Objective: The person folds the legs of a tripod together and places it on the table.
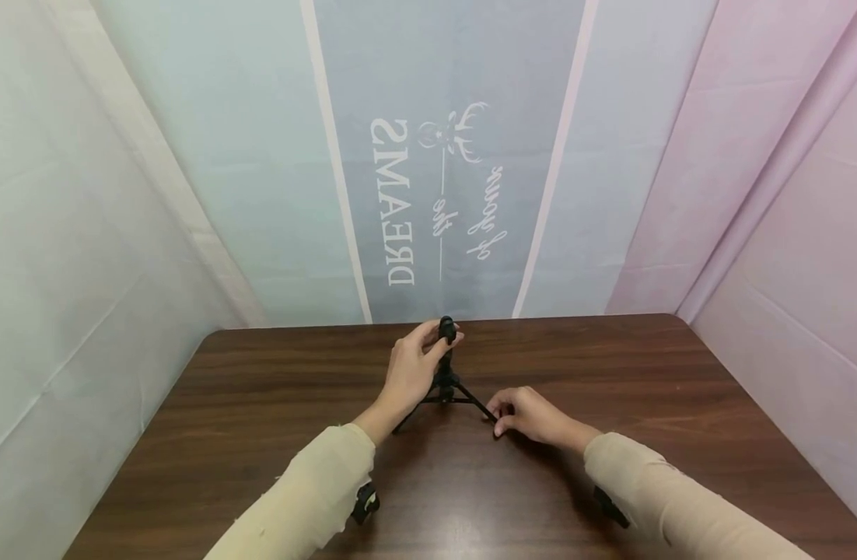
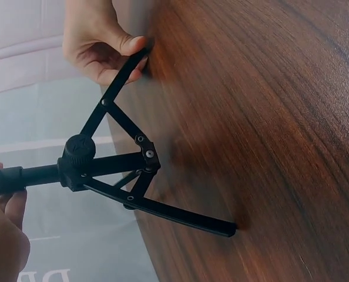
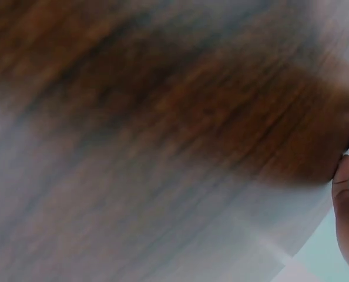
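Observation:
A small black tripod (image 1: 445, 381) stands near the far side of the table with its legs spread. My left hand (image 1: 416, 365) grips its upper post just below the top. Low at the right, my right hand (image 1: 533, 414) pinches the foot end of one leg between thumb and fingers. In the left wrist view the tripod's knob (image 2: 80, 150), hinged braces and another leg (image 2: 186, 217) show clearly, that leg reaching toward the tabletop. The right wrist view catches only part of the right hand (image 3: 346, 217) at its edge; the tripod is hardly visible there.
The brown wood-grain table (image 1: 274, 467) ends at a back edge close behind the tripod. A printed cloth backdrop (image 1: 463, 62) hangs behind it, and pale cloth walls (image 1: 85, 311) flank both sides. Black wrist devices (image 1: 365, 502) sit under the sleeves.

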Tool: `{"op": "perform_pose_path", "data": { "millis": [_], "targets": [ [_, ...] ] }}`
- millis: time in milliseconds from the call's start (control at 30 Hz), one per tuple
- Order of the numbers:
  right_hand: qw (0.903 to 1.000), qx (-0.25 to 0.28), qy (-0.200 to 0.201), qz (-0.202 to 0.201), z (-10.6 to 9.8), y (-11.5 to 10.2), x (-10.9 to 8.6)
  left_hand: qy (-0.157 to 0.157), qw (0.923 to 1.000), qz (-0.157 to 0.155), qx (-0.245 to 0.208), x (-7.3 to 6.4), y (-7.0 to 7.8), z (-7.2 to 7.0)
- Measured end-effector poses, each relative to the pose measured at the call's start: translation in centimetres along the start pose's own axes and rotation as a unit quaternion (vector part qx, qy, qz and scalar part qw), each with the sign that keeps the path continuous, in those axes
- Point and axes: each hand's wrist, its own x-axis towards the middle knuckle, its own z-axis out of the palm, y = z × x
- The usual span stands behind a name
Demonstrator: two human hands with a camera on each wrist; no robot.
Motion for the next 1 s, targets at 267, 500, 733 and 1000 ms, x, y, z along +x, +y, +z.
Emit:
{"op": "perform_pose_path", "data": {
  "millis": [267, 500, 733, 1000],
  "targets": [
    [0.9993, -0.036, 0.005, 0.002, 0.1, -0.7, 0.4, 0.006, 0.9999, -0.011, -0.008, 0.1, 0.0, -0.6],
    [0.999, -0.042, 0.003, 0.013, 0.2, -0.9, 0.7, 0.004, 0.9995, -0.027, -0.013, 0.1, -0.1, -0.7],
    [0.9984, -0.055, 0.008, 0.007, 0.4, -0.7, 1.0, 0.005, 0.9987, -0.042, -0.027, 0.0, -0.1, -0.9],
    [0.9982, -0.058, 0.008, 0.01, 0.5, -0.7, 1.4, 0.005, 0.9985, -0.049, -0.025, 0.0, -0.1, -1.3]
  ]
}}
